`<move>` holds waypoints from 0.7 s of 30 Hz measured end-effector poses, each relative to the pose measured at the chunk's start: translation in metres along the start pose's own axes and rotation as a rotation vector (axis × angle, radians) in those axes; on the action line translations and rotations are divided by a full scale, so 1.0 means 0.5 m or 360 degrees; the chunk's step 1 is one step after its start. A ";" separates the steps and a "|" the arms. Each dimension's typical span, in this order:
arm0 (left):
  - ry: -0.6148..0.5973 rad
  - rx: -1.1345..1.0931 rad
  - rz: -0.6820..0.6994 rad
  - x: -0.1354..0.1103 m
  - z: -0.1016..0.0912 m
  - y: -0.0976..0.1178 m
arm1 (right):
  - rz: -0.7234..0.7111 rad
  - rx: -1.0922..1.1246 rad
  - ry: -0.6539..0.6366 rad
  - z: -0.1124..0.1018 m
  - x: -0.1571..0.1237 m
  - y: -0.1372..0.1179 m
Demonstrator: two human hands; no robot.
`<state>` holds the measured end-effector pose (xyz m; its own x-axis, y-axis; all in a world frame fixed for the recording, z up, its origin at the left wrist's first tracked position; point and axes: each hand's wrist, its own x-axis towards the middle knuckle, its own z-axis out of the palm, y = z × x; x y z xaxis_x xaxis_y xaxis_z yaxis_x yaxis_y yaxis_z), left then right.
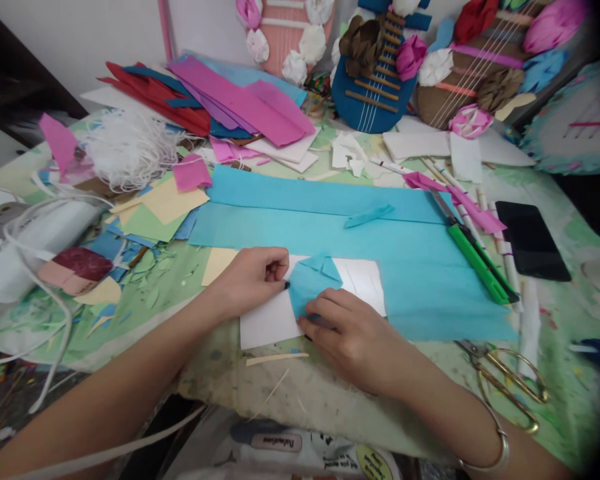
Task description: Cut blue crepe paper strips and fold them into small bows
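Observation:
A small piece of light blue crepe paper (310, 279), folded over at its top, lies on a white card (265, 325). My left hand (250, 277) is closed, fingers curled, with the thumb tip at the left edge of that small piece. At its lower right edge, my right hand (357, 337) pinches the paper between bent fingers and thumb. Behind the card spreads a large light blue crepe paper sheet (275, 223), and a narrow folded blue scrap (370, 215) rests on it.
To the right are a green utility knife (480, 260), gold-handled scissors (510, 380) and a black phone (533, 240). White string (127, 150) and paper scraps (165, 207) lie at left. Paper-decorated instrument models (375, 80) stand at the back. A white cable (67, 313) crosses the left side.

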<state>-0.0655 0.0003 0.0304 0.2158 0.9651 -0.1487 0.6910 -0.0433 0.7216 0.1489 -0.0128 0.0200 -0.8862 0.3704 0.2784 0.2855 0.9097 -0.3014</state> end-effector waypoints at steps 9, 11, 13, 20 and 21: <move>0.0515 0.0256 0.0224 -0.036 0.019 0.005 | -0.0081 0.0113 0.0050 -0.003 0.001 -0.006; 0.0513 0.0366 0.0471 -0.062 0.027 0.012 | -0.0054 0.0206 0.0195 -0.017 -0.003 0.009; 0.0473 0.0482 0.0794 -0.088 0.040 0.018 | 0.0068 0.0234 0.0414 -0.034 -0.012 0.035; 0.0404 0.1123 0.1171 -0.128 0.076 -0.003 | 0.0234 0.0186 0.0095 -0.062 -0.032 0.101; 0.0444 0.1131 0.1162 -0.127 0.073 -0.009 | 0.0239 0.0174 0.0070 -0.060 -0.030 0.100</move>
<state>-0.0570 -0.0702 0.0118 0.6382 0.6650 0.3879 0.7221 -0.6918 -0.0021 0.1875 0.0328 0.0282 -0.8192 0.5103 0.2616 0.3699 0.8188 -0.4390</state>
